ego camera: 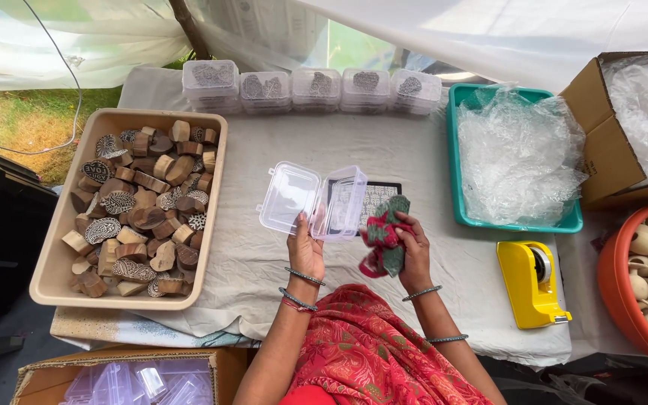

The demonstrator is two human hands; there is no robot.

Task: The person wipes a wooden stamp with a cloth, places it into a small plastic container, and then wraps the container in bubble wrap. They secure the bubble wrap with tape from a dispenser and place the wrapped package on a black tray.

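My left hand (pixel 305 251) holds up a clear plastic hinged box (pixel 313 201) with its lid swung open to the left. My right hand (pixel 414 251) grips a crumpled red and green cloth (pixel 384 234) right beside the box's open side. A dark patterned printing block (pixel 375 199) lies flat on the white tablecloth (pixel 264 262) just behind the box and the cloth. Both wrists wear thin bangles.
A beige tray (pixel 54 262) of several carved wooden blocks sits at left. Stacked clear boxes (pixel 313 90) line the far edge. A teal tray (pixel 459 180) holds bubble wrap; a yellow tape dispenser (pixel 532 283), an orange basin (pixel 616 292) and cardboard boxes (pixel 601 135) stand at right.
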